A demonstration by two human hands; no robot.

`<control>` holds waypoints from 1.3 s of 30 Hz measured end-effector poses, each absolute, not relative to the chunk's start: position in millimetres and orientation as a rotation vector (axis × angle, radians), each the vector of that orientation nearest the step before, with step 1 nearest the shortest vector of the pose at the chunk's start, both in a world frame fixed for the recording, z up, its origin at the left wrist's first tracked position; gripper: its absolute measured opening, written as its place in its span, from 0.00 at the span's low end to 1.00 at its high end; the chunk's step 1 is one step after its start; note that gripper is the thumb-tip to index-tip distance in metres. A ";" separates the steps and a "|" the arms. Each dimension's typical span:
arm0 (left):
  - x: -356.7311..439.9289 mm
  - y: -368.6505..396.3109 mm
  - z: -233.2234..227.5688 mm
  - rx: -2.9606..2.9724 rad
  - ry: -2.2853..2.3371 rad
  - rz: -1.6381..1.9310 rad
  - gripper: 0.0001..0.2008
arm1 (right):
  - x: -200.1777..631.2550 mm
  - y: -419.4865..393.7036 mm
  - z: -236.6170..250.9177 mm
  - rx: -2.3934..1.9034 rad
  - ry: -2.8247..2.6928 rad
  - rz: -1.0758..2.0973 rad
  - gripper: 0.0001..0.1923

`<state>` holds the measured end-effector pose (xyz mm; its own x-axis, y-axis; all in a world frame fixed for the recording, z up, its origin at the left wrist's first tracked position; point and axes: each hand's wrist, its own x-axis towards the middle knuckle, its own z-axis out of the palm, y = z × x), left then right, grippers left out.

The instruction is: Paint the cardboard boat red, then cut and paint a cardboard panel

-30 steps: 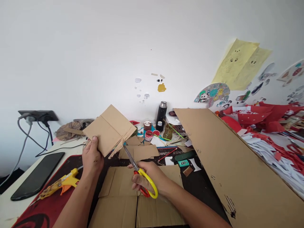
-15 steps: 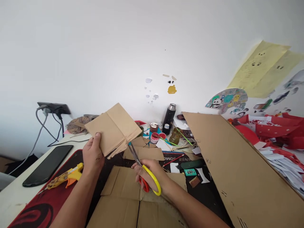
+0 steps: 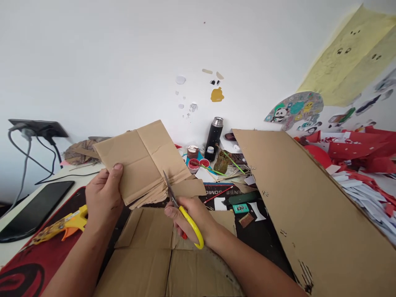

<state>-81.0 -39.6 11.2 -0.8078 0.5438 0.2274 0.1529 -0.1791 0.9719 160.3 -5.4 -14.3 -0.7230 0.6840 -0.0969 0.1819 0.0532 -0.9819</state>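
Between the thumb and fingers of my left hand (image 3: 105, 189) is a creased piece of cardboard (image 3: 139, 161), gripped by its left edge and tilted in the air. Its lower edge is cut into a ragged fringe of thin strips. My right hand (image 3: 192, 218) is closed round the handles of the scissors (image 3: 169, 187), one yellow and one red. Their blades point up and lie across the fringed edge near its right end. Below both hands, a larger folded cardboard sheet (image 3: 139, 264) rests on the dark mat.
A big cardboard panel (image 3: 303, 194) leans along the right. Beyond the hands stand a black thermos (image 3: 214, 138), paint pots (image 3: 193, 164) and a jar (image 3: 222, 161) with brushes. At left lie a yellow glue gun (image 3: 64, 225), a phone (image 3: 37, 210) and a power strip (image 3: 40, 128) with cables.
The camera view has shifted, so the scene sits further left and higher. The scissor blades have moved onto the cardboard's face, and the fringe of strips looks wider. Both hands keep their holds.
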 end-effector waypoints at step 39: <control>-59.5 -44.5 47.3 0.796 1.969 1.963 0.17 | 161.8 -4.7 -11.2 -0.954 -2.183 1.161 0.23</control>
<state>-59.5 -44.5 47.3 -0.8198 0.5365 0.2002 0.2018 -0.0565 0.9778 161.8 -4.7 -11.2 -0.6377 0.7647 0.0925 0.3509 0.3953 -0.8489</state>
